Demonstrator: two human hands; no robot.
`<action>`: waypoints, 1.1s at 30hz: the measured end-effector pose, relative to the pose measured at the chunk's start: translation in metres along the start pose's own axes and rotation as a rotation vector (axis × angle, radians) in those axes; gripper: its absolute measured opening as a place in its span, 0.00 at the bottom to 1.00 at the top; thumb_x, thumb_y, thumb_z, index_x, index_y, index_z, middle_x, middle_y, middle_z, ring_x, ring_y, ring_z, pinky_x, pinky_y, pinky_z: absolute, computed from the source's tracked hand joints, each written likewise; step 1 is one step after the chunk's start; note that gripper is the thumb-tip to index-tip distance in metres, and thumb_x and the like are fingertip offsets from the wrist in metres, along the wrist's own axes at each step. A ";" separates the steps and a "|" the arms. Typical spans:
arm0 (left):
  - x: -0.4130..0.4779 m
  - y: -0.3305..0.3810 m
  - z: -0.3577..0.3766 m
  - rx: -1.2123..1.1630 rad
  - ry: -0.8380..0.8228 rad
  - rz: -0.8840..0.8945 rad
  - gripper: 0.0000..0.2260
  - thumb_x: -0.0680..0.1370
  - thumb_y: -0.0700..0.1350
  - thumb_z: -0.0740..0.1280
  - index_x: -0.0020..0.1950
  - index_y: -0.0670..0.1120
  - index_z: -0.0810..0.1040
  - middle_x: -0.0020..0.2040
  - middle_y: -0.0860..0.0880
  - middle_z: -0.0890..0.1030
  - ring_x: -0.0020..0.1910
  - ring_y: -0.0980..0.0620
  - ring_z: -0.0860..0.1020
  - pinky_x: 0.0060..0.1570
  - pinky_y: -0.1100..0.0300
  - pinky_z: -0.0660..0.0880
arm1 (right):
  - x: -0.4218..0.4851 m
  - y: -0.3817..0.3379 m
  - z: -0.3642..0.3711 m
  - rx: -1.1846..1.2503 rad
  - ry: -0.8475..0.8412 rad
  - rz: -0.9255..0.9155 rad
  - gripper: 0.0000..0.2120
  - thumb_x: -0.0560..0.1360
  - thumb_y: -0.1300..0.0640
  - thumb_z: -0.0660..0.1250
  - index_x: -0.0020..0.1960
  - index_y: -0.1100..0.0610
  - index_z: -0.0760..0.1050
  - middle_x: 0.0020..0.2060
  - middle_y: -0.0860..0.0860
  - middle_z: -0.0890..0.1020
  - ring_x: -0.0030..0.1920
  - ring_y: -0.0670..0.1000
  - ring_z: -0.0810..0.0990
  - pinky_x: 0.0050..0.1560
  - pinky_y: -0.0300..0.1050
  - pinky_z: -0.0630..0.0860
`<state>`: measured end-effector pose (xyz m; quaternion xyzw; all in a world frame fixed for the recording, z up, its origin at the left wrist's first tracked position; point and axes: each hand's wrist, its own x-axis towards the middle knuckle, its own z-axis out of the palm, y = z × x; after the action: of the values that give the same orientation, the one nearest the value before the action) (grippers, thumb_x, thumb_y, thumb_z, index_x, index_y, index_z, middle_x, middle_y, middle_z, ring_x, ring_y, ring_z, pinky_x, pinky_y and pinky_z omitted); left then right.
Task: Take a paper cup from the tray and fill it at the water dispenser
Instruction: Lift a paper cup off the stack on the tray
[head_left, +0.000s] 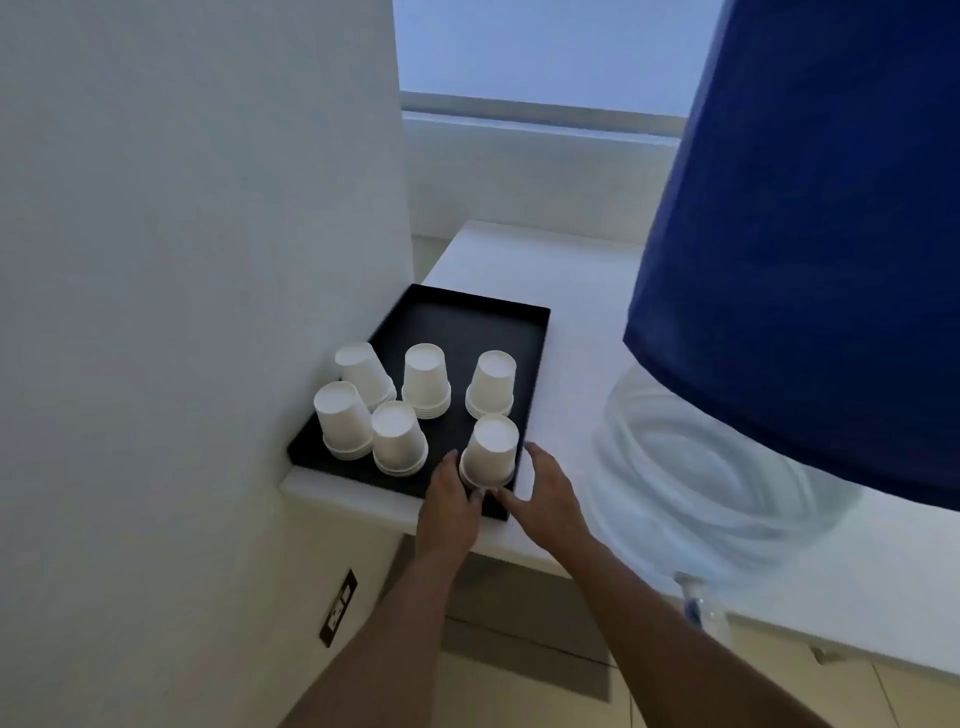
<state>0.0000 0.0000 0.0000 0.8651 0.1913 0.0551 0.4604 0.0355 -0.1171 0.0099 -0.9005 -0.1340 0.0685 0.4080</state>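
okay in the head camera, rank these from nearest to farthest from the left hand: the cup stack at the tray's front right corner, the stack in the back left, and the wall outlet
1. Front-right cup stack: at the left hand, fingers at its base.
2. Back-left cup stack: across the tray, by the wall.
3. Wall outlet: below the counter, lower left, though it's close to the back-left stack in distance, so don't lean on that order.

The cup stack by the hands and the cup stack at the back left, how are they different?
The near stack stands straight at the tray's front right corner; the back-left stack leans sideways by the wall. The left hand and right hand flank the near stack; nothing touches the back-left stack. Both are white, upside down, nested paper cups.
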 end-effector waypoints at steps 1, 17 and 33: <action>0.008 -0.002 -0.001 0.001 -0.010 0.003 0.28 0.74 0.38 0.64 0.70 0.43 0.55 0.72 0.42 0.63 0.70 0.44 0.63 0.65 0.50 0.64 | 0.007 0.000 0.003 0.031 0.013 -0.005 0.33 0.70 0.54 0.70 0.70 0.59 0.61 0.68 0.56 0.70 0.68 0.54 0.68 0.62 0.41 0.65; 0.059 -0.016 -0.002 -0.040 -0.143 0.080 0.38 0.67 0.29 0.66 0.71 0.45 0.52 0.63 0.45 0.74 0.63 0.46 0.71 0.59 0.57 0.67 | 0.060 0.010 0.025 0.106 -0.032 -0.007 0.39 0.62 0.61 0.75 0.68 0.53 0.61 0.60 0.55 0.77 0.60 0.56 0.76 0.52 0.44 0.71; 0.061 -0.023 -0.006 -0.121 -0.109 0.172 0.41 0.63 0.32 0.71 0.70 0.47 0.56 0.59 0.46 0.79 0.58 0.48 0.75 0.60 0.53 0.72 | 0.063 0.026 0.033 0.181 -0.008 -0.017 0.39 0.60 0.58 0.77 0.64 0.54 0.60 0.59 0.53 0.73 0.58 0.53 0.72 0.54 0.49 0.75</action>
<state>0.0481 0.0395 -0.0207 0.8507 0.0873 0.0586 0.5151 0.0926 -0.0907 -0.0321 -0.8585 -0.1364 0.0803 0.4877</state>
